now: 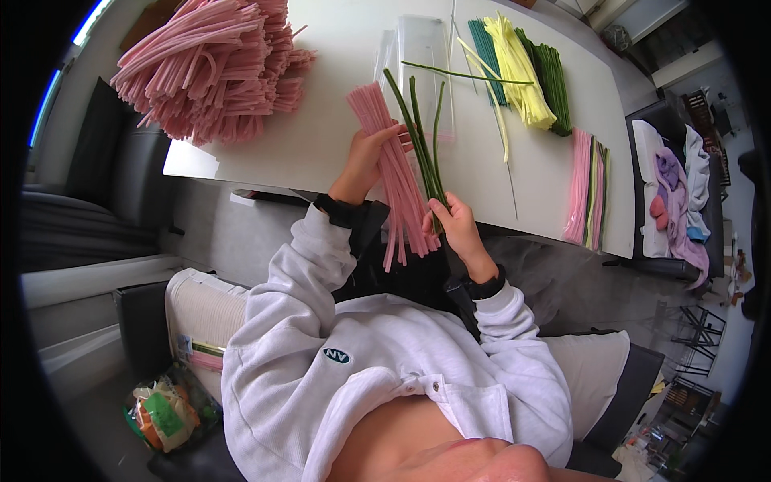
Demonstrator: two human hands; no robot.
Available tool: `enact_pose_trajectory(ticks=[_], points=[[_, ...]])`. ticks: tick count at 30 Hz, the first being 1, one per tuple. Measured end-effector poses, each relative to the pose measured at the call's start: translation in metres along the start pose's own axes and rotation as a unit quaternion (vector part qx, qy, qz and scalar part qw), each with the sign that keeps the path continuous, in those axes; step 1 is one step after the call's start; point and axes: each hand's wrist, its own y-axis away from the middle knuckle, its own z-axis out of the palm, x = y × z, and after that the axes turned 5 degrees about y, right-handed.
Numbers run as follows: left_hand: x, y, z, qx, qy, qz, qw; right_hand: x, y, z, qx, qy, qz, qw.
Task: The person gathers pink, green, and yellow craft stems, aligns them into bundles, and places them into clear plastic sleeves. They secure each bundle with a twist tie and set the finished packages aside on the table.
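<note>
My left hand (367, 158) grips a bundle of pink pipe cleaners (397, 181) near its upper part; the lower ends fan out past the table's front edge. In my right hand (455, 220) are several dark green pipe cleaners (426, 144), held near their lower ends, with their tops spread apart. They stand just right of the pink bundle, and the left fingertips reach close to them. Behind both hands lie clear plastic sleeves (418, 42). A single green pipe cleaner (467, 73) lies across the sleeves and a yellow bundle.
A big pile of pink pipe cleaners (205, 72) covers the white table's (325, 132) left end. Yellow (518, 72), teal (486, 54) and dark green bundles (553, 84) lie right. Nearer is a mixed pack (587, 190). A thin wire (512, 187) lies on the tabletop.
</note>
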Motion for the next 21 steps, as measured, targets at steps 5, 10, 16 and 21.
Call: enact_pose_trajectory(ticks=[5,10,16,21], points=[[-0.005,0.000,-0.011,0.006,-0.024,0.003,1.000,0.011,0.018,0.002,0.028,0.088,0.006,0.996],[-0.005,-0.007,-0.021,0.030,-0.037,-0.028,0.998,0.018,0.034,0.012,0.057,0.152,0.003,0.987],[-0.004,-0.007,-0.023,-0.058,0.008,-0.077,0.995,0.023,0.042,0.014,0.044,0.166,-0.009,0.985],[-0.001,-0.002,-0.019,-0.081,0.001,-0.075,0.994,0.025,0.044,0.012,0.064,0.274,-0.032,0.959]])
